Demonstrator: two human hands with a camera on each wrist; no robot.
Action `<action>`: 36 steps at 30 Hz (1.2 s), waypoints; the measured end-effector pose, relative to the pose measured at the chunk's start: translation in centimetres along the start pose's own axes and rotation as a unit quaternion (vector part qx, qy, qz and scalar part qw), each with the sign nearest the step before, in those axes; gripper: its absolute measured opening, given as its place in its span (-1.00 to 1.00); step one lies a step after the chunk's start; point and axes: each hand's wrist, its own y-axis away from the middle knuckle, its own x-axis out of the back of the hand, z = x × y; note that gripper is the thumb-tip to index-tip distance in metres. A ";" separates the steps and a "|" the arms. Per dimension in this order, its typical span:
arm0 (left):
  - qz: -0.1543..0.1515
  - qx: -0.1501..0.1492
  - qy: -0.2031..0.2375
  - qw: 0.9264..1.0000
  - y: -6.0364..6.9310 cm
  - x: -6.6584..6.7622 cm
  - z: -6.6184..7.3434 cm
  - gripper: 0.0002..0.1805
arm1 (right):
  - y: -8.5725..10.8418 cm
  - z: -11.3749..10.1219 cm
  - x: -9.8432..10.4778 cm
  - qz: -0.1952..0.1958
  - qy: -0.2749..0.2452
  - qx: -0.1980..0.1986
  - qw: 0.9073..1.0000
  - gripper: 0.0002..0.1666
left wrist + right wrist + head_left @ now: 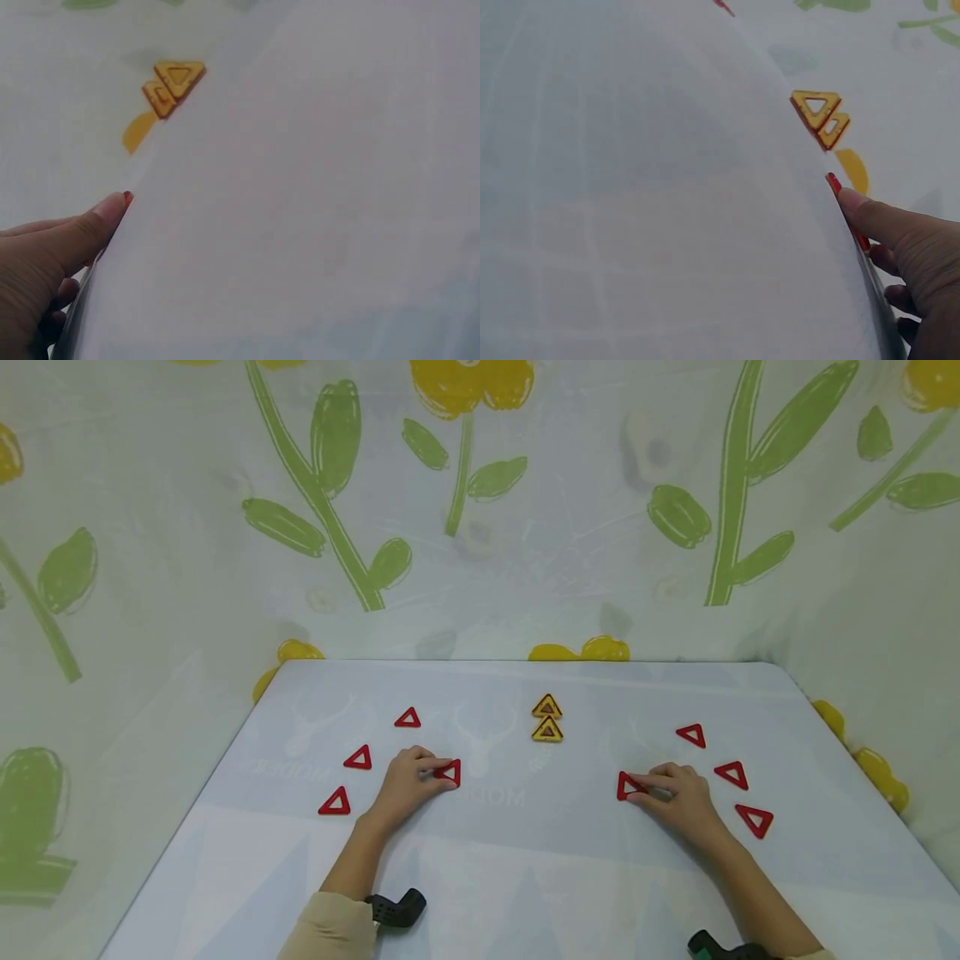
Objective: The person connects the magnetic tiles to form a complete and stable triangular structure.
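Left hand and right hand each pinch 1 red triangle between fingers.

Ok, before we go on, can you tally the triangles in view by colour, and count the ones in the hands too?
Red triangles: 8 (3 lying at the left, 3 at the right, 1 held by the left hand, 1 by the right hand)
Yellow triangles: 2
Total: 10 visible
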 end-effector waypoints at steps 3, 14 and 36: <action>0.001 -0.001 0.002 1.000 0.0 -0.3 0.2 -0.59 | 0.0 -0.1 -0.3 0.005 -0.005 0.009 1.000 -0.63; 0.006 -0.041 -0.022 0.999 -0.1 -1.1 0.8 -0.60 | -0.3 -0.8 -0.7 -0.013 -0.012 0.004 1.000 -0.63; -0.015 -0.068 -0.037 0.997 -0.3 -2.2 1.8 -0.59 | -0.9 -2.1 -1.8 -0.010 -0.008 0.039 0.999 -0.64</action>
